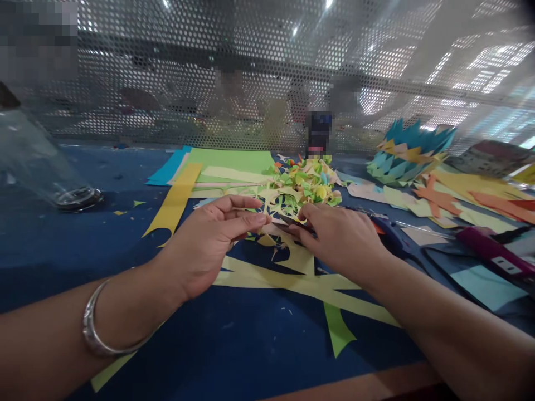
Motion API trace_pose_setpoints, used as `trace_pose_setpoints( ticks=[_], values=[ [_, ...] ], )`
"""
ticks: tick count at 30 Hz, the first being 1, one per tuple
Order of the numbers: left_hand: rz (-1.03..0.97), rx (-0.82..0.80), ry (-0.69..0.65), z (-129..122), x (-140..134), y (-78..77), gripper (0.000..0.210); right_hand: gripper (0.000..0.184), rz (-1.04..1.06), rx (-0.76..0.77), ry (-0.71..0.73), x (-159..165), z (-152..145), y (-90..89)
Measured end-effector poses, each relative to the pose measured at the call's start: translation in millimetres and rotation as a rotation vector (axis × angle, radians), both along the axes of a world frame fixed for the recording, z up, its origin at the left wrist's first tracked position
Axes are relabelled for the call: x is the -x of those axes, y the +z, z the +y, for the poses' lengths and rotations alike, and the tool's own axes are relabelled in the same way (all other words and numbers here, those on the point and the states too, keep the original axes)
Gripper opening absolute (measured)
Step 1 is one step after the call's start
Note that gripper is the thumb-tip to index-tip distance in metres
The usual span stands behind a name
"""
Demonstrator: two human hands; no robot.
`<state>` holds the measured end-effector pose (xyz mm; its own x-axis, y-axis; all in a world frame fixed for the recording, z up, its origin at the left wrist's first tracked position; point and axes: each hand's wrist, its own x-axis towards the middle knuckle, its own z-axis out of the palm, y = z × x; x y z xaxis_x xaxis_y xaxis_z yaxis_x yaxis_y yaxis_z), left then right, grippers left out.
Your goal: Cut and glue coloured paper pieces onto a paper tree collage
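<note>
My left hand (204, 236), with a silver bangle on its wrist, is closed in a pinch at the middle of the table. A small pale piece of paper shows at its fingertips, mostly hidden by them. Close by on the right, my right hand (340, 234) is closed around scissors (286, 224), whose dark blades point left towards the pinched fingers. The scissors' handles are hidden in the hand. Under and between both hands lie pale yellow paper offcuts (298, 259) with curved cut edges. Just behind them rises a heap of small green, yellow and orange paper scraps (311, 181).
Green sheets (234, 159) and a yellow strip (179, 195) lie behind my left hand. A glass bottle (45, 161) stands left. At right are a blue pointed paper ring (412, 150), orange strips (438, 197), a blue corded tool (395, 236) and a purple socket strip (493, 250).
</note>
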<state>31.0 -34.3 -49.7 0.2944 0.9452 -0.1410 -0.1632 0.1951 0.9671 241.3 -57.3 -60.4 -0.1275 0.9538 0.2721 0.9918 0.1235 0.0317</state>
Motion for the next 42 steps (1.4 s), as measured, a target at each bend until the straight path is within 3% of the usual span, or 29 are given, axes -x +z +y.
trace_pose_setpoints(
  ticks=[2, 5, 9, 14, 27, 34, 42],
  values=[
    [-0.005, -0.005, 0.019, -0.3, -0.2, -1.2, 0.027, 0.025, -0.001, -0.136, 0.077, 3.8, -6.5, -0.4],
    [-0.020, -0.017, 0.031, -2.3, -2.0, -2.8, 0.025, 0.023, 0.061, -0.361, 0.304, 10.0, -17.1, -1.5],
    [-0.017, -0.033, 0.024, -8.2, -5.6, -4.3, 0.019, 0.020, 0.034, -0.417, 0.578, 18.3, -24.0, -3.1],
    [-0.069, -0.003, 0.000, -13.0, -7.7, -6.8, 0.020, 0.014, -0.013, -0.582, 0.682, 24.4, -20.0, -5.6],
    [-0.072, 0.044, -0.009, -8.8, -7.9, -10.2, 0.022, 0.008, 0.126, -0.511, 0.709, 24.8, -15.2, -8.8],
    [0.012, -0.025, -0.034, -0.1, -4.6, -12.7, 0.017, 0.005, 0.482, -0.323, 0.629, 22.7, -15.3, -11.0],
    [0.181, -0.168, -0.240, -3.0, -2.6, -12.9, 0.020, 0.005, 0.683, -0.241, 0.541, 19.5, -11.5, -9.0]
  ],
)
